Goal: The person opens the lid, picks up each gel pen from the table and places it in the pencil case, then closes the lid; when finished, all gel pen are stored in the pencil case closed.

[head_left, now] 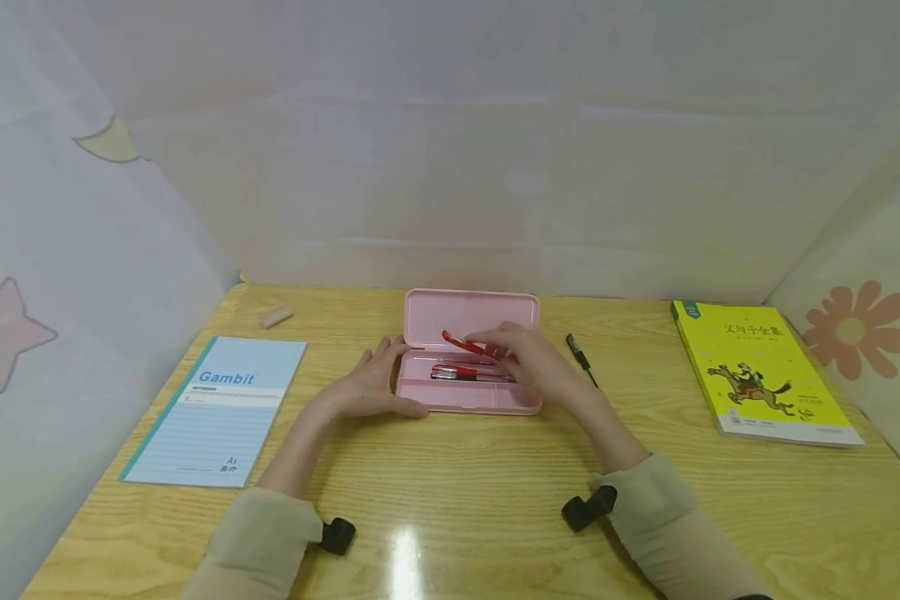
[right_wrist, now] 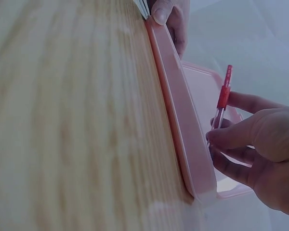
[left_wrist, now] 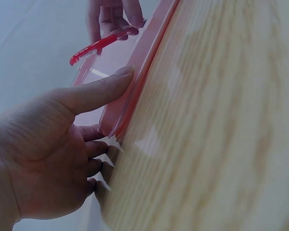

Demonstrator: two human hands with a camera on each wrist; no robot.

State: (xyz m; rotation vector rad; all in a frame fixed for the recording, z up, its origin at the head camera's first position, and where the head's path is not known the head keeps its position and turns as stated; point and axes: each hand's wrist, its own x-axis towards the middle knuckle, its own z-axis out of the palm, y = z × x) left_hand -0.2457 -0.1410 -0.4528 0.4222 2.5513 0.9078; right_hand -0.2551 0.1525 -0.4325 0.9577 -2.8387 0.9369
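A pink pencil case [head_left: 468,398] stands open on the table, its lid [head_left: 468,312] tilted back. Inside lie several pens, one a red-gripped pen [head_left: 457,371] with a clear cap. My right hand [head_left: 528,358] pinches another red pen [right_wrist: 223,98] between thumb and fingers, holding it above the case at a slant. My left hand [head_left: 371,383] is at the case's left end, its thumb along the front corner and its fairly straight fingers spread beside the left side. In the left wrist view, the left thumb [left_wrist: 103,91] touches the pink wall.
A blue notebook [head_left: 217,412] lies on the left of the wooden table [head_left: 435,492], with a small tan block [head_left: 276,317] behind it. Right of the case is a black pen [head_left: 579,353]. Farther right lies a yellow book [head_left: 765,367]. White sheets surround the table's back and sides.
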